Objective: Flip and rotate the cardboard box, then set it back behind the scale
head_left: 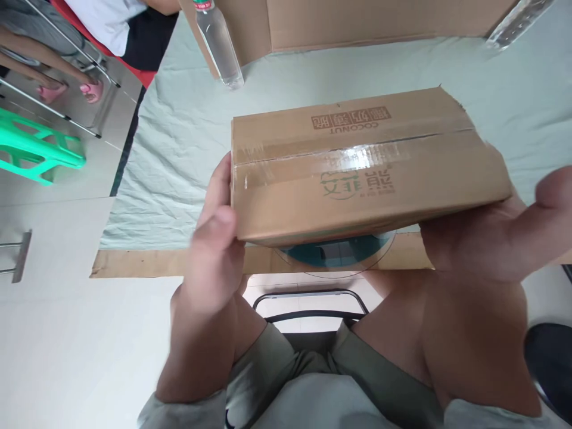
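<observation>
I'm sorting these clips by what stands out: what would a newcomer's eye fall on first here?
Most likely the taped cardboard box in the centre, with the left hand at its left end and the right hand under its right end, thumb off it. Next, the bright green stool on the floor at the left edge, then the clear bottle near the top, left of centre.

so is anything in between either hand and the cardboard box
Nothing visible is: the left hand meets the box at its left end, the right hand reaches under its right end. The underside contact is hidden.
</observation>
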### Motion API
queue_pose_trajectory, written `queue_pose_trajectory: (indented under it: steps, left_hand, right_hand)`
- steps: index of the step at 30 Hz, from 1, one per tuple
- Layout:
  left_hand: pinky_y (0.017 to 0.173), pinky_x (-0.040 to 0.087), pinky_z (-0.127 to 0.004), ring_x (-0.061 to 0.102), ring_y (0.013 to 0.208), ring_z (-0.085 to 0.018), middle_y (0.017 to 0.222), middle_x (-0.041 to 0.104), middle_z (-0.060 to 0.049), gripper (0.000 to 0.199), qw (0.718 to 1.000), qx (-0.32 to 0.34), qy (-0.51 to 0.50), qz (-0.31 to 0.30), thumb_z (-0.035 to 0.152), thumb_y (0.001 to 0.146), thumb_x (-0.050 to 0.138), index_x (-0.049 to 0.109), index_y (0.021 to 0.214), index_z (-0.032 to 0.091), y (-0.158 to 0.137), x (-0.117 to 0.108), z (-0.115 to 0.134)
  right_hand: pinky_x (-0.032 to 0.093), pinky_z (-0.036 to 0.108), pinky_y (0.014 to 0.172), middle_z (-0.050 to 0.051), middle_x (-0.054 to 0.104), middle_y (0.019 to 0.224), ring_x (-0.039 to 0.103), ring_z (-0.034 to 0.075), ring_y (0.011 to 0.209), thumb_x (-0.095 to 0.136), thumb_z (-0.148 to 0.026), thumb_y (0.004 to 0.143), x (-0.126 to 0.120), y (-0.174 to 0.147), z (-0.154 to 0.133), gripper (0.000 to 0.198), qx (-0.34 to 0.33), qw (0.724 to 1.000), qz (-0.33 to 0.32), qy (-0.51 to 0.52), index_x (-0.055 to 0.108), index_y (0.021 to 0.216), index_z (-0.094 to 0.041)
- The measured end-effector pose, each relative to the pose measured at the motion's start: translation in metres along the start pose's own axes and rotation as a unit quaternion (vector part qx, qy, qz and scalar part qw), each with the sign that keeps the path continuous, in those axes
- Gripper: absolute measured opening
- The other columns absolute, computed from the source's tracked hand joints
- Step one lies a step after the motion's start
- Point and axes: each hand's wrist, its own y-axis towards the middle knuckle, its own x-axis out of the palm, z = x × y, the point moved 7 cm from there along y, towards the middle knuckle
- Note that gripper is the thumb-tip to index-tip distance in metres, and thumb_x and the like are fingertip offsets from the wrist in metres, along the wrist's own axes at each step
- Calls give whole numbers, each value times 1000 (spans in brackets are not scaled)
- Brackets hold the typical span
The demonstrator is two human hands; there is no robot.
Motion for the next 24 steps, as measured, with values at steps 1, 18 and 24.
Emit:
queue_pose_trajectory:
  steps: [1, 18, 24]
  left_hand:
    - [151, 39, -70, 49, 175, -45, 153, 78, -4, 52, 1000, 11, -6, 24, 64, 89, 88, 85, 131, 34, -1, 2, 0]
    - [146, 45, -48, 56, 162, -35, 151, 73, 0, 74, 974, 211, -16, 80, 43, 68, 91, 75, 139, 31, 50, -11, 5]
    - [145, 48, -43, 58, 165, -33, 160, 71, 2, 92, 955, 294, 35, 32, 53, 66, 96, 64, 149, 29, 143, -40, -12]
  right_hand:
    - [48, 70, 147, 0, 79, 146, 55, 37, 172, 36, -70, 108, 1, -2, -2, 61, -8, 1000, 1, 1, 84, 123, -36]
    - [38, 48, 156, -5, 60, 168, 40, 24, 182, 53, -58, 93, 25, 43, 11, 66, -212, 974, -41, 68, 59, 156, -40]
    - [31, 46, 159, -7, 48, 175, 53, 20, 171, 64, -83, 88, 38, 129, 34, 87, -320, 938, -115, 73, 41, 161, -42]
